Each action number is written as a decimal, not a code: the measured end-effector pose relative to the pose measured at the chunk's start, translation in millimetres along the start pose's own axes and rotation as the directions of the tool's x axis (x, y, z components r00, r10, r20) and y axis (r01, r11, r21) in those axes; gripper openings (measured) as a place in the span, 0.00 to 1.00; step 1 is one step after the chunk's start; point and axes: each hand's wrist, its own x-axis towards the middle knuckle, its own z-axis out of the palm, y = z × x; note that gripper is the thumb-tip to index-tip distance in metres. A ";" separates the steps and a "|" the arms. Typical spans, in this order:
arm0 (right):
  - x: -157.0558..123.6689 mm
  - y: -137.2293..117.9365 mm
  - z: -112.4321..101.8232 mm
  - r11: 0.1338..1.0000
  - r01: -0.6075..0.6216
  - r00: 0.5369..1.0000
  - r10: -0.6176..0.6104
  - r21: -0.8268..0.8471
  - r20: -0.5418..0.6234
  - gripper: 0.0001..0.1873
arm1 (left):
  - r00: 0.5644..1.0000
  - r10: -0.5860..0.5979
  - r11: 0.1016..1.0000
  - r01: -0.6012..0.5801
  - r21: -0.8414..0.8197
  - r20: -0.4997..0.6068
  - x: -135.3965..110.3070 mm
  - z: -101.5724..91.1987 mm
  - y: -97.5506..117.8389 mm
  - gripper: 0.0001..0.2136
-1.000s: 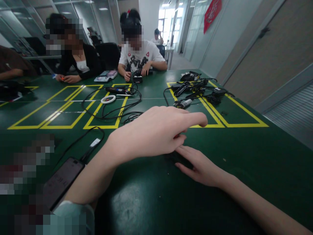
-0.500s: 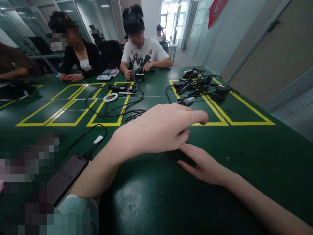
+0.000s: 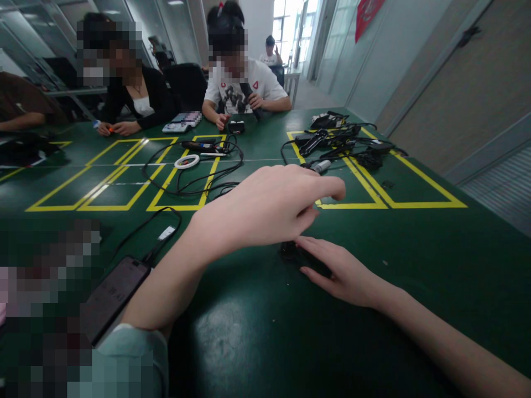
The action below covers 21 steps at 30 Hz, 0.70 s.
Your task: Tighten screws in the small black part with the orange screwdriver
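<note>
My left hand (image 3: pixel 265 207) reaches across the middle, back of the hand up, its fingers curled and mostly hidden below it. Whatever those fingers hold cannot be made out. Just under its lower edge shows a small dark object (image 3: pixel 289 250) on the green table, too dark to name. My right hand (image 3: pixel 340 271) lies low beside it, fingertips close under the left hand. Its thumb and fingers sit on either side of a black shape that seems to be part of that object.
To the left lies a phone (image 3: pixel 118 296) with a cable plugged in. Farther off are a white ring (image 3: pixel 186 161), looped black cables (image 3: pixel 211 188) and a heap of black gear (image 3: pixel 332 143) among yellow tape outlines. Several people sit opposite; one holds a black cylindrical thing (image 3: pixel 251 100).
Both my hands appear slightly higher in view, and more of the dark object shows beneath the left one. The person opposite has raised a black cylindrical thing from the table.
</note>
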 end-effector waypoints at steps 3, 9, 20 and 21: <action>0.7 -1.2 0.2 1.000 0.001 1.000 -0.001 0.004 -0.011 0.36 | 1.000 0.007 1.000 -0.007 -0.021 0.021 -2.3 -3.0 -1.3 0.19; 3.2 -1.9 7.2 1.000 0.019 0.995 -0.019 0.001 -0.100 0.37 | 0.998 0.057 0.997 -0.056 -0.048 0.006 -2.4 -4.3 -6.2 0.18; 15.0 5.2 22.4 0.993 -0.095 0.977 0.106 0.064 -0.184 0.39 | 0.997 0.075 0.997 -0.076 -0.030 -0.013 1.6 -2.1 -11.7 0.18; 14.6 5.0 23.5 0.992 -0.098 0.975 0.110 0.074 -0.194 0.39 | 0.997 0.080 0.996 -0.080 -0.037 -0.020 1.9 -1.7 -12.0 0.17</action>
